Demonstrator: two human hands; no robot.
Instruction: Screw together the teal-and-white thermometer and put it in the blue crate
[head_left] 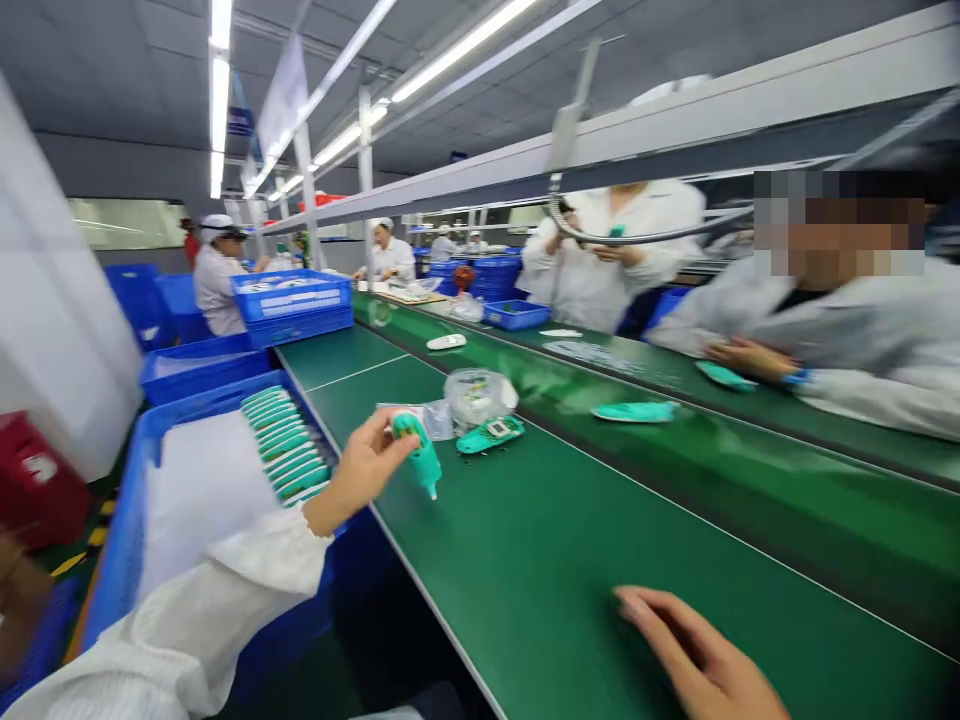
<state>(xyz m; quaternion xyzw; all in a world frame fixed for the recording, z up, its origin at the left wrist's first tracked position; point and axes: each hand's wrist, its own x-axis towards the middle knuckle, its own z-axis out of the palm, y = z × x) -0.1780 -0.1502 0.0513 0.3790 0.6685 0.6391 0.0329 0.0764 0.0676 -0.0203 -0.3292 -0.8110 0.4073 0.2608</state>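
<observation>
My left hand (365,463) grips a teal thermometer-shaped device (420,455) by its upper end, holding it upright over the near edge of the green conveyor belt (570,560). Just beyond it on the belt lies another teal device with a small display (490,434), beside crumpled clear plastic bags (476,395). My right hand (701,655) rests flat on the belt at the lower right, fingers loosely apart, holding nothing. A blue tray (127,520) to my left holds a row of several teal devices (285,445) and a white sheet.
Across the belt a person in white reaches toward a teal part (724,375); another teal part (634,411) lies nearby. More workers in white sit further along. Stacked blue crates (292,305) stand at the left, a red bin (34,480) beside them. An overhead rail runs above.
</observation>
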